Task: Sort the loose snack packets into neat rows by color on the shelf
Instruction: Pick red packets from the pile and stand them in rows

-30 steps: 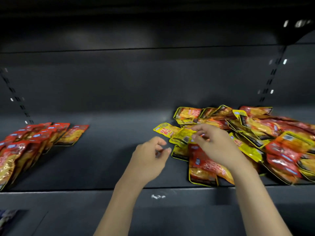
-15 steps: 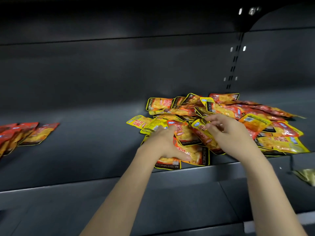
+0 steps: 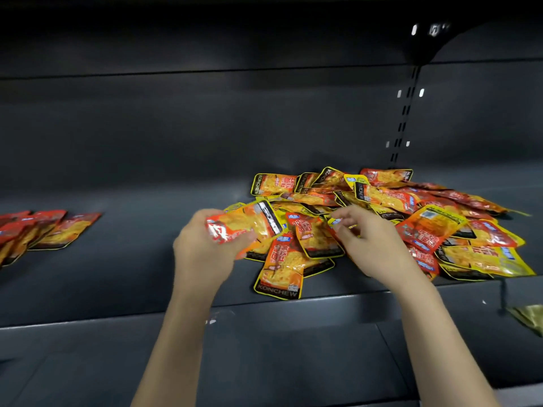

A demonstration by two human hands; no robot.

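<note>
**Snack packets heaped close to the shelf lip**

Snack packets (image 3: 367, 224) lie in a loose mixed pile on the right half of the dark shelf (image 3: 132, 259), red ones and yellow-edged ones overlapping every way; a started row of red packets (image 3: 38, 230) sits well apart at the far left. The left hand (image 3: 205, 254) is closed on a red packet (image 3: 235, 227), lifted just clear of the pile; the right hand (image 3: 373, 245) has its fingers curled down among the packets, but whether it has pinched one I cannot tell.

The likeliest slip is at the front edge — a yellow-edged KONCHEW packet (image 3: 279, 277) already lies right at the lip, and others at the far right reach it too; any raking or tugging by the right hand could probably nudge them over. The film looks slick, so pulling one from under others may drag neighbours along, or mix colours into the carry.

Room is generous: the shelf is bare between pile and red row, giving the left hand a clear sideways path; the back wall stands close behind the pile, and the shelf above looks high enough not to crowd the hands.
</note>
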